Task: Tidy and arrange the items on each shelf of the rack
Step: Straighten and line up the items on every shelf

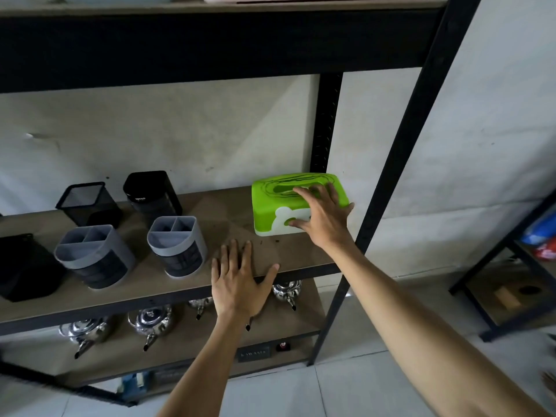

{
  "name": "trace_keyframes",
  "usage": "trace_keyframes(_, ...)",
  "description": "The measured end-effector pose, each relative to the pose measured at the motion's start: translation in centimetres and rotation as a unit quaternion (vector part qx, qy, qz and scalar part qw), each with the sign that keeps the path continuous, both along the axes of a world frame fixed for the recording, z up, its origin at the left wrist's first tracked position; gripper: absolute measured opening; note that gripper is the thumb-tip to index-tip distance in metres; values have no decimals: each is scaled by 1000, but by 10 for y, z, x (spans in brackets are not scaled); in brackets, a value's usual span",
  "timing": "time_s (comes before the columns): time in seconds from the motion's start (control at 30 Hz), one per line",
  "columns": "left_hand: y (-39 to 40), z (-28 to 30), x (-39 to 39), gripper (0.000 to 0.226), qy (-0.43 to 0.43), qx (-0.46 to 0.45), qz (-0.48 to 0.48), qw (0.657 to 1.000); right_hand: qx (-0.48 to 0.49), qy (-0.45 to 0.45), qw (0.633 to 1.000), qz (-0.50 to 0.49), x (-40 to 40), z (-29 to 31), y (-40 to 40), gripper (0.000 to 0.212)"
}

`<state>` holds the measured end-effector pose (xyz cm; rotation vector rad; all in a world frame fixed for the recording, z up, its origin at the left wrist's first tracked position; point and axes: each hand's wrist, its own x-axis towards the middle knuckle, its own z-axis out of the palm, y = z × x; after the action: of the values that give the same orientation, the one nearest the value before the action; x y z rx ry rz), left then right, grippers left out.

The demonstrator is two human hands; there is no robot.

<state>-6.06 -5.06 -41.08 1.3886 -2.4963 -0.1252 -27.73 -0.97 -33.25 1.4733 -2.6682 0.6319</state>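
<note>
Right of centre in the frame, on the middle shelf [228, 206] of the black metal rack [421, 115], a green tissue box [270, 212] with a white base stands near the back right post; the right hand [323, 218] lies over its right end, fingers spread across the lid and the thumb pressed against the front face, so the hand grips the box; the left hand [237, 278] rests flat at the front edge of the same shelf, just below and left of the box, fingers straight and slightly fanned, holding nothing; toward the left of the frame two grey desk organisers [177, 245] with divided tops stand side by side near the front, and behind them a black mesh pen cup [87, 203] and a black canister [150, 191] sit close to the wall; a further black container [24, 266] is cut off by the left edge; on the shelf below, several shiny metal kettles [150, 323] stand in a row, partly hidden by the board above; at the top of the frame, the underside of an upper shelf [210, 43] spans the picture
</note>
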Motion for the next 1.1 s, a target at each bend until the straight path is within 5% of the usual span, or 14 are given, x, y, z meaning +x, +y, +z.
trace_keyframes(1.1,2,4,0,94,-11,28,3,1000,-17,-2,1000,22,-4,-2,10,90)
